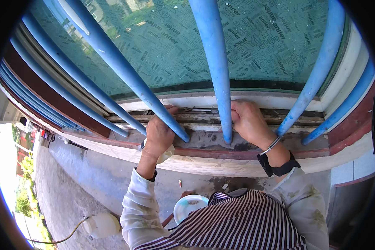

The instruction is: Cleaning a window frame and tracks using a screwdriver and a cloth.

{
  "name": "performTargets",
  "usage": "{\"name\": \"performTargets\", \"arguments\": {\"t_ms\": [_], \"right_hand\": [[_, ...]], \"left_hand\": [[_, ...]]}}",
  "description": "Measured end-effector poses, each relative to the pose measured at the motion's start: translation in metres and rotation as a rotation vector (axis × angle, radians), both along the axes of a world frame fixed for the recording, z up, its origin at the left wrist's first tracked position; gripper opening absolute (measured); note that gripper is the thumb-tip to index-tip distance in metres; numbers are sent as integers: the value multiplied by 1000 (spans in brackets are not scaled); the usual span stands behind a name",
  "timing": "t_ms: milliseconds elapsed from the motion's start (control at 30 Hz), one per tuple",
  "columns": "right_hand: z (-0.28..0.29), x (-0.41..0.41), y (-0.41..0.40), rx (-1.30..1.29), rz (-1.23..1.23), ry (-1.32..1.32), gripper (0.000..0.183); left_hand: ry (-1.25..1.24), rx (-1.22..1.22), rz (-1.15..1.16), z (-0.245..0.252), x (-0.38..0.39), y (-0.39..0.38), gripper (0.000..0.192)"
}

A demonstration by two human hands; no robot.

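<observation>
My right hand (249, 120) reaches between blue window bars and is closed around one end of a slim metal-shafted tool (206, 110), which looks like a screwdriver. Its shaft lies along the dirty sliding-window track (203, 118) and points left, passing behind the middle bar (217, 62). My left hand (160, 132) is at the same track, beyond another bar (137, 82), with its fingertips by the groove. Part of that hand is hidden by the bar. A pale yellowish item (166, 155) shows under the left wrist; whether the hand grips it cannot be told.
Green film-covered glass (237, 47) bearing print stands behind the bars. The concrete sill (203, 140) has a dark red edge. Below are a white-and-turquoise round basin or stool top (189, 206), a white plastic jug (101, 225) with a hose, and small litter on the concrete floor (81, 178).
</observation>
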State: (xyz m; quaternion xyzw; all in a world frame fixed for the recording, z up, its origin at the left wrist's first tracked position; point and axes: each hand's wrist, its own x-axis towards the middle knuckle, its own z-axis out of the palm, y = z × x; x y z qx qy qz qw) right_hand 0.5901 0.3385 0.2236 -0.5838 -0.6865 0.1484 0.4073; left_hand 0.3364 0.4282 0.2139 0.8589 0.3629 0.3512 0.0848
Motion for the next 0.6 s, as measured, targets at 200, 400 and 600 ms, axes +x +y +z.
{"name": "performTargets", "arguments": {"t_ms": [200, 400, 600], "right_hand": [[12, 7, -22, 162, -98, -166, 14], [2, 7, -12, 81, -157, -365, 17], [-10, 7, 2, 121, -37, -166, 9]], "left_hand": [[38, -28, -14, -5, -4, 6, 27], [66, -9, 7, -3, -1, 5, 24], [63, -23, 25, -5, 0, 6, 21]]}}
